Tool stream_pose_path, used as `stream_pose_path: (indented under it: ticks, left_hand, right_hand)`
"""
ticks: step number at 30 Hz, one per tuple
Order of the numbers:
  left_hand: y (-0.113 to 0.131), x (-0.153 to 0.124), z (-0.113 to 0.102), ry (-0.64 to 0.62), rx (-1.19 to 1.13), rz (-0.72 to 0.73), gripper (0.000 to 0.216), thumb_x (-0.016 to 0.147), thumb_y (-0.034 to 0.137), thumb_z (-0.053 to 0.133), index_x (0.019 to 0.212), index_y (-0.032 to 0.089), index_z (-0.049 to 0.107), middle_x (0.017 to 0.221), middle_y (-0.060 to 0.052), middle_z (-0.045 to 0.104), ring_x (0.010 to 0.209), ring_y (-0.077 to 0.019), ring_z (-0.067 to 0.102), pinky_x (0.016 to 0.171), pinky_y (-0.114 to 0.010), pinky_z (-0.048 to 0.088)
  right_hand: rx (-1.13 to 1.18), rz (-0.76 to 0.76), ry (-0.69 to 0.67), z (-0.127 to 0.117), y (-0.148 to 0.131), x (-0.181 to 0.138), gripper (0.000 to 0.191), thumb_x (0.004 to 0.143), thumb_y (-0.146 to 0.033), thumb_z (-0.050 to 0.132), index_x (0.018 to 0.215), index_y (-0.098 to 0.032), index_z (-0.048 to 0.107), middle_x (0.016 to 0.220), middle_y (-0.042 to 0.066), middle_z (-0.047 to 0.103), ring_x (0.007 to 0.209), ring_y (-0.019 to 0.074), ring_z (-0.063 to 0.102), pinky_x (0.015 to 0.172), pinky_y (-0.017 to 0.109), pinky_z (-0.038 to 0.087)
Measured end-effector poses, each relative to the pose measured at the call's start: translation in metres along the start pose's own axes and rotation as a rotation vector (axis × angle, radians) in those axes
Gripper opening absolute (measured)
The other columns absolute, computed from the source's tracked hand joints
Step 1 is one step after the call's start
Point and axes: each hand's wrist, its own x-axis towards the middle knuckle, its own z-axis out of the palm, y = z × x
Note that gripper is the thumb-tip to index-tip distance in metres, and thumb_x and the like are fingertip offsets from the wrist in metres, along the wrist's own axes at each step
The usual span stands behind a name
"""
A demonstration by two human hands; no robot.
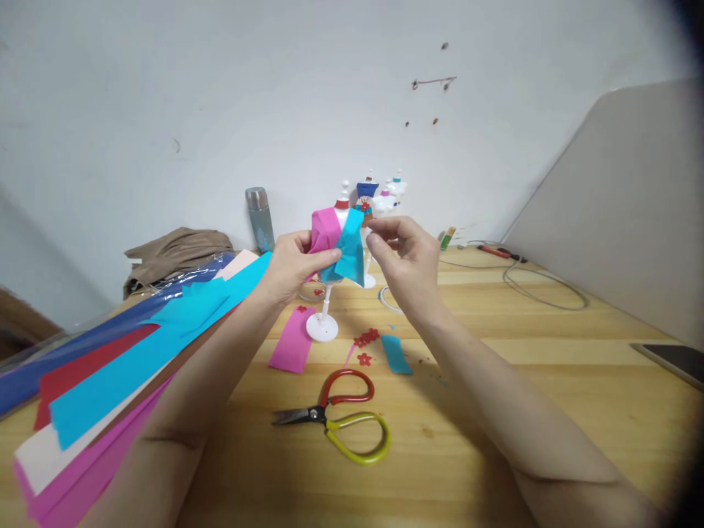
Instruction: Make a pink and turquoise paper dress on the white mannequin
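Observation:
A small white dress form (326,302) stands upright on its round base, with a red band at its neck. Pink crepe paper (325,227) drapes one side of its bust, and a blue crepe paper strip (350,246) crosses the other. My left hand (294,262) is closed round the form's waist, its thumb pressing the blue strip and its fingers partly hidden behind. At the blue strip's upper right edge, my right hand (404,257) has thumb and forefinger curled close together. Whatever they pinch is too small to make out.
Scissors (316,414) lie in front, near red paper flowers (364,359), a pink piece (291,345) and a blue piece (396,354). Crepe sheets (121,374) are piled left. More dress forms (385,199) stand behind; a flask (260,220) and cable (544,301) lie farther back.

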Motion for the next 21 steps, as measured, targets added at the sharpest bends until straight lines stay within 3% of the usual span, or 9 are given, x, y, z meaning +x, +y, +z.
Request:
stream_pose_path:
  ticks: [2, 5, 11, 16, 21]
  left_hand:
    - [0.001, 0.000, -0.001, -0.012, -0.005, 0.007, 0.026, 0.059, 0.026, 0.089, 0.078, 0.012, 0.076, 0.072, -0.002, 0.074, 0.062, -0.0136, 0.067, 0.063, -0.027, 0.056]
    - [0.004, 0.000, -0.001, -0.010, -0.021, -0.004, 0.027, 0.057, 0.026, 0.091, 0.076, 0.012, 0.077, 0.072, -0.002, 0.074, 0.061, -0.0129, 0.066, 0.062, -0.026, 0.056]
    - [0.006, -0.001, -0.002, -0.036, -0.055, -0.016, 0.027, 0.057, 0.024, 0.092, 0.077, 0.012, 0.078, 0.074, -0.002, 0.076, 0.063, -0.0134, 0.068, 0.065, -0.026, 0.058]
    - [0.004, -0.001, -0.002, -0.038, -0.081, -0.032, 0.029, 0.055, 0.023, 0.092, 0.079, 0.013, 0.079, 0.075, -0.003, 0.077, 0.064, -0.0151, 0.069, 0.065, -0.028, 0.058]
    - [0.002, 0.000, -0.002, -0.054, -0.072, -0.030, 0.029, 0.055, 0.023, 0.092, 0.079, 0.013, 0.079, 0.075, -0.003, 0.077, 0.063, -0.0149, 0.069, 0.065, -0.028, 0.058]
  right_hand:
    - [0.092, 0.071, -0.100, 0.001, 0.004, 0.003, 0.024, 0.079, -0.045, 0.076, 0.093, -0.027, 0.070, 0.102, 0.007, 0.075, 0.098, 0.0265, 0.069, 0.085, 0.044, 0.056]
    - [0.254, 0.225, -0.229, 0.004, 0.010, 0.005, 0.030, 0.073, -0.050, 0.079, 0.083, -0.024, 0.069, 0.084, 0.003, 0.072, 0.082, 0.0225, 0.067, 0.079, 0.041, 0.055]
    - [0.443, 0.406, -0.352, 0.007, 0.014, 0.006, 0.040, 0.069, -0.058, 0.079, 0.071, -0.025, 0.057, 0.066, -0.001, 0.056, 0.062, 0.0173, 0.054, 0.066, 0.036, 0.049]
    - [0.423, 0.448, -0.374, 0.010, 0.015, 0.006, 0.050, 0.070, -0.066, 0.073, 0.064, -0.026, 0.044, 0.064, -0.001, 0.049, 0.061, 0.0178, 0.048, 0.066, 0.037, 0.047]
    - [0.504, 0.495, -0.296, 0.013, 0.012, 0.003, 0.041, 0.061, -0.053, 0.084, 0.071, -0.024, 0.056, 0.066, -0.003, 0.054, 0.060, 0.0145, 0.047, 0.063, 0.032, 0.043]
